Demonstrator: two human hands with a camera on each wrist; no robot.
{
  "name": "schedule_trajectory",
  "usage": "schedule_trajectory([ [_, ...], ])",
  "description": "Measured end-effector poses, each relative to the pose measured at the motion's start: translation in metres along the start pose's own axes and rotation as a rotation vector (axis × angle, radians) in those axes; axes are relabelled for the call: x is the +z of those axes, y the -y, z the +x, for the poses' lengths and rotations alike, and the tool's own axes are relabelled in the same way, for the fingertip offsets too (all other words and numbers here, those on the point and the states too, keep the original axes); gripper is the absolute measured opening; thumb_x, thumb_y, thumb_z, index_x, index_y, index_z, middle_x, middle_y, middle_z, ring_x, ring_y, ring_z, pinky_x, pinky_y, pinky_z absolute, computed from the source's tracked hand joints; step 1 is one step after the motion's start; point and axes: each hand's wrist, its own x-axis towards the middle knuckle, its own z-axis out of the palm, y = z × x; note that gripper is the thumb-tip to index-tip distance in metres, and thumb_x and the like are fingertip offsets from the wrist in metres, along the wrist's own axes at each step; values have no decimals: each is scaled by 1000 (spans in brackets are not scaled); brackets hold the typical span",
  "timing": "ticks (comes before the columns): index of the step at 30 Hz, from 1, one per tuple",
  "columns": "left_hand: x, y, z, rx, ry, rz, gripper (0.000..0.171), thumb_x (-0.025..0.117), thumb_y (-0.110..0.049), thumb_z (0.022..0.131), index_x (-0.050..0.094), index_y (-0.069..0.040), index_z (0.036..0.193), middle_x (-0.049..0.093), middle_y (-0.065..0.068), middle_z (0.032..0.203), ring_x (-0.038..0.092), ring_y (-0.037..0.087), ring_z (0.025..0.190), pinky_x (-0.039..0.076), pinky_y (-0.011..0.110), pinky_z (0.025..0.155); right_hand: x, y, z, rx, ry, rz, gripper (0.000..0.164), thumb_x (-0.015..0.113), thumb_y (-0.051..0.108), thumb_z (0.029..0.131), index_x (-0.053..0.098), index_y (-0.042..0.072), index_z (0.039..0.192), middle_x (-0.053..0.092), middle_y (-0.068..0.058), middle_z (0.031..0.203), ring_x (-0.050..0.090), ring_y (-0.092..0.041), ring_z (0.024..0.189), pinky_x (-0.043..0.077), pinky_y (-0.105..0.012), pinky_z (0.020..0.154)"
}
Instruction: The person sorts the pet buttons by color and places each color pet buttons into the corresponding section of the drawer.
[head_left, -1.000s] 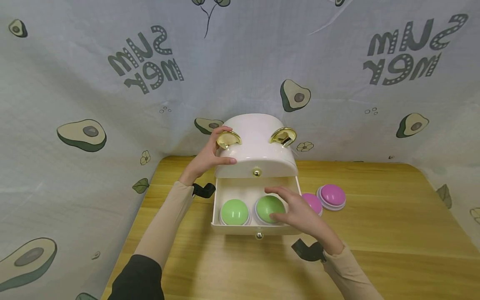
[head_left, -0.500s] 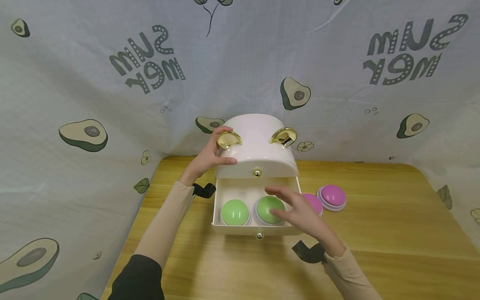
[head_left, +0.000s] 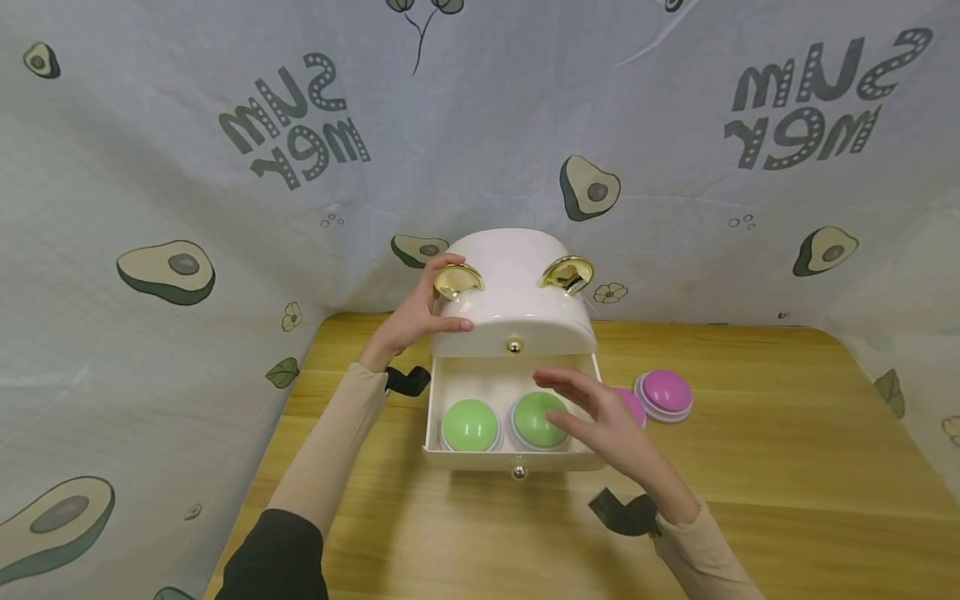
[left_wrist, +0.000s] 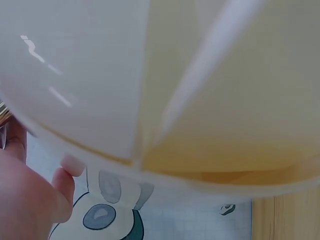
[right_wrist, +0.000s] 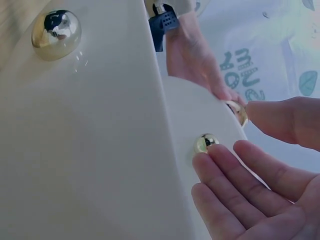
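Observation:
A white storage box (head_left: 513,287) with gold ears and a gold knob stands at the table's far edge, its lower drawer (head_left: 480,461) pulled out. My left hand (head_left: 408,323) holds the box's left side by the gold ear, thumb along the front. Two green domed buttons (head_left: 469,425) on white bases lie side by side in the drawer. Over the right-hand green button (head_left: 534,419) is my right hand (head_left: 603,421), its fingers spread and holding nothing. The right wrist view shows those fingers (right_wrist: 235,175) extended in front of the box's knob (right_wrist: 206,143).
Two pink domed buttons (head_left: 667,390) sit on the wooden table (head_left: 780,433) right of the drawer, the nearer pink button (head_left: 632,407) partly hidden by my right hand. A printed cloth (head_left: 480,125) hangs behind and left of the table.
My right hand has shifted slightly right, its thumb drawing back across the right-hand green button. The left hand, drawer and buttons stay where they were.

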Motion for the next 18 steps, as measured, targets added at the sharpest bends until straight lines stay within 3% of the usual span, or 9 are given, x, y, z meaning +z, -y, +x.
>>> schedule_trajectory([
  [7,-6,26,6,21,8,36,90,74,10,75,19,-14,141,27,11,140,29,26,132,17,46,109,-1,4,-5,-67,-20,15,43,60,-9,89,51,-2,131,56,-14,128,51,-14,121,35,-22,102],
  [15,-7,27,7,-13,16,60,97,76,10,71,17,-16,143,22,10,144,24,26,134,17,50,109,-3,10,-8,-158,-36,60,44,57,-15,87,51,-5,130,57,-20,125,53,-17,120,38,-25,100],
  [18,-7,26,7,-20,18,71,99,76,11,70,16,-15,144,19,12,147,22,28,136,15,51,110,-3,12,-10,-174,-38,68,45,57,-16,87,51,-5,130,58,-15,126,53,-16,120,38,-25,100],
])
